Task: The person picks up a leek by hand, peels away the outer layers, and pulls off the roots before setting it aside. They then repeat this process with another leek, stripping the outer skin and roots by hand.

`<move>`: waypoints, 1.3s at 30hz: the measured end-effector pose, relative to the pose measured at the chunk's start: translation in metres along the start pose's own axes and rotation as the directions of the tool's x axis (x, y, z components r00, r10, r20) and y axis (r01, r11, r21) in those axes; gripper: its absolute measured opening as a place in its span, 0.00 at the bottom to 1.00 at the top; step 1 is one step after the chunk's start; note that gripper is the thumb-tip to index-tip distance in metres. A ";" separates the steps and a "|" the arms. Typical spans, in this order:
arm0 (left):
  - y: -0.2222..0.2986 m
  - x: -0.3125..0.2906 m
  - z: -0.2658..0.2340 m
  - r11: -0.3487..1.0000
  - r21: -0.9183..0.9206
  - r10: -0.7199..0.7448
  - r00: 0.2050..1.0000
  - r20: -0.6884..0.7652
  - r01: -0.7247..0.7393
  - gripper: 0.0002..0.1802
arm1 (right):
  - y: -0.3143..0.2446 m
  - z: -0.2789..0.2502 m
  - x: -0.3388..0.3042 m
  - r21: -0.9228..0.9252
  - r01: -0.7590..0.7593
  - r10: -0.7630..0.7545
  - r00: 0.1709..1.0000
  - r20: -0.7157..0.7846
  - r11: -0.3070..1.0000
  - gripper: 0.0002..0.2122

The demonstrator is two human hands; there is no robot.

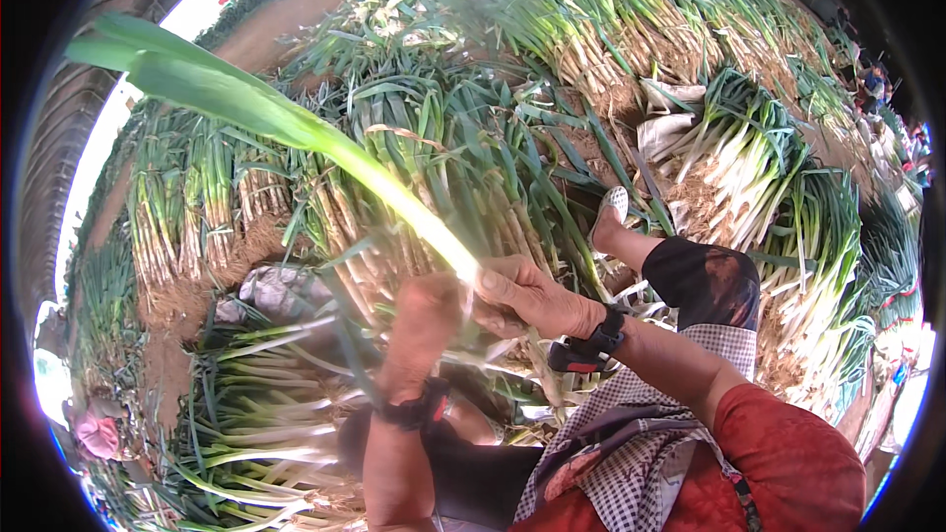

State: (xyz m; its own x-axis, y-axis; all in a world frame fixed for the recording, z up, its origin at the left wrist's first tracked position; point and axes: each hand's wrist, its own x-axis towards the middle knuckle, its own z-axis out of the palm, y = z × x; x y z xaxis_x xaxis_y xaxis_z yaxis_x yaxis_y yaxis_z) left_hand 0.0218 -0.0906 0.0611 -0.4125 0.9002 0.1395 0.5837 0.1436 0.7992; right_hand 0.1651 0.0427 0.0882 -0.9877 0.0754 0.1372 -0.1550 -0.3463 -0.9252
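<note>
A long leek (379, 180) rises to the upper left in front of me, its broad green leaves far out and its pale stalk at my hands. My right hand (532, 298) is closed round the lower stalk, thumb on top. Close beside it, at the stalk's lower end, my left hand (427, 315) is smeared by motion. Its fingers do not show clearly enough to tell whether they grip anything. The leek's root end is hidden by the hands. Dark bands sit on both wrists.
Unpeeled leeks (394, 148) with brownish stalks lie piled ahead. Cleaned white leeks (276, 424) lie at my lower left, and more white leeks (739, 167) are heaped at the right. A crumpled pale sack (281, 294) is at the left. My bent leg and sandal (610, 212) stretch forward.
</note>
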 end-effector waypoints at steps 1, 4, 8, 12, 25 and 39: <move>-0.004 0.001 0.000 1.000 -0.004 0.000 1.000 0.005 0.000 0.09 | 0.003 -0.001 -0.001 0.051 -0.037 0.039 0.998 -0.047 0.998 0.21; 0.001 0.010 -0.012 0.949 0.245 -0.082 0.908 -0.411 0.197 0.13 | 0.018 0.001 -0.005 0.101 -0.054 0.066 0.990 -0.121 0.993 0.20; 0.029 0.022 -0.025 0.837 -0.528 -0.168 0.851 -0.498 -0.144 0.20 | 0.042 0.001 -0.006 0.051 -0.047 0.057 0.976 -0.208 0.998 0.18; 0.015 0.026 -0.012 0.843 -0.494 -0.143 0.796 -0.588 -0.214 0.22 | 0.057 0.013 -0.005 -0.043 -0.065 0.050 0.956 -0.289 0.997 0.14; 0.037 0.030 -0.025 0.433 -0.881 -0.252 0.913 -0.321 -0.190 0.30 | 0.090 -0.010 -0.012 -0.645 0.050 -0.315 0.900 -0.303 0.762 0.12; 0.016 0.032 0.000 0.153 -0.943 -0.262 0.908 -0.327 -0.296 0.27 | 0.057 -0.008 0.025 -0.826 0.199 -0.518 0.846 -0.126 0.527 0.11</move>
State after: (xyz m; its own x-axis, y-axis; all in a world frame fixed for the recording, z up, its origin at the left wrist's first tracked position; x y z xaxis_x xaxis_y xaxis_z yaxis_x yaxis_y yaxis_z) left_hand 0.0179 -0.0596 0.0784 -0.7566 0.6448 0.1085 -0.4481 -0.6322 0.6321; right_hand 0.1317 0.0322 0.0359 -0.7524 0.3614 0.5508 -0.2601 0.6052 -0.7524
